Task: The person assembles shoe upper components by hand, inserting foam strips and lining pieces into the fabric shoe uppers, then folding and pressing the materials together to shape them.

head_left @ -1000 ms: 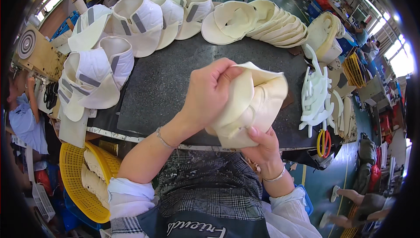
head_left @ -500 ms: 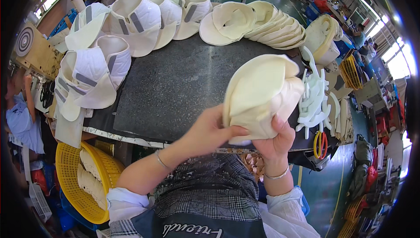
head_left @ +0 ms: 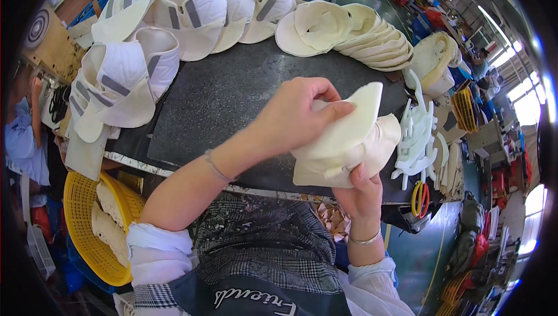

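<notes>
The left hand (head_left: 293, 115) grips the upper fold of a cream cap piece (head_left: 349, 141), fingers curled over its top edge and thumb pressing near the middle. The right hand (head_left: 360, 191) holds the same piece from below, fingers closed on its lower rim. The piece is folded over on itself and sits above the near edge of the dark worktable (head_left: 226, 101), toward its right side. Just right of it lies a pile of white plastic strips (head_left: 415, 136), with yellow-handled scissors (head_left: 419, 200) nearer. A fanned row of cream brims (head_left: 360, 31) lies at the far side, white padded caps (head_left: 151, 37) at the far left, and a yellow basket (head_left: 87, 229) near left.
</notes>
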Tool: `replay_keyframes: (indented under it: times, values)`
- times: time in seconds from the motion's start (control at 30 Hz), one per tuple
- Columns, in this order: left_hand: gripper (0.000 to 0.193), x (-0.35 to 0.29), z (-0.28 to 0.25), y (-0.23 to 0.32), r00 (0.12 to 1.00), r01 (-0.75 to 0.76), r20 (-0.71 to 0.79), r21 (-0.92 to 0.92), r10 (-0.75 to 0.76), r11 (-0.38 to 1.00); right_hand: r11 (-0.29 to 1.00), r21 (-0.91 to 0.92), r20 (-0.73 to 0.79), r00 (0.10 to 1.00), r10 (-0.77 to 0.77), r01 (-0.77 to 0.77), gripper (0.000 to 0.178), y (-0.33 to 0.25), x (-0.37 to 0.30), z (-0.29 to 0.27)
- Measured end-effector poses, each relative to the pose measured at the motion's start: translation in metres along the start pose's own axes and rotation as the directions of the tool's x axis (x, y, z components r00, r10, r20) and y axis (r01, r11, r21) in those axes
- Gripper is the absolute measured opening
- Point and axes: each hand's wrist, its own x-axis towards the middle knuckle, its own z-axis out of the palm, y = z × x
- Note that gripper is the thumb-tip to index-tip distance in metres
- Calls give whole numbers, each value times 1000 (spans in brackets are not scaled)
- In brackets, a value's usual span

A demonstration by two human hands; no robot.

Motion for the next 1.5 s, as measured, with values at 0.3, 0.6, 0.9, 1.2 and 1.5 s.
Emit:
replay_keyframes:
  times: [0.3,0.6,0.9,1.2,1.5]
  values:
    - [13,11,15,-45,950,-201,-254,-61,180,978,991,-47,117,984,131,-126,72,10,-11,-10]
    - [13,-1,19,-53,897,-343,-283,36,339,939,962,-79,314,909,273,-262,64,18,-17,-15]
    - [27,-9,3,-22,735,-391,-394,419,552,820,995,-63,178,980,83,-73,58,1,-9,4]
    - [42,-65,20,-4,847,-360,-300,284,440,888,963,-215,220,969,-116,164,47,14,2,8]
    - [25,-69,8,-4,970,-35,-238,92,56,995,998,-14,-125,991,52,-54,45,2,3,26]
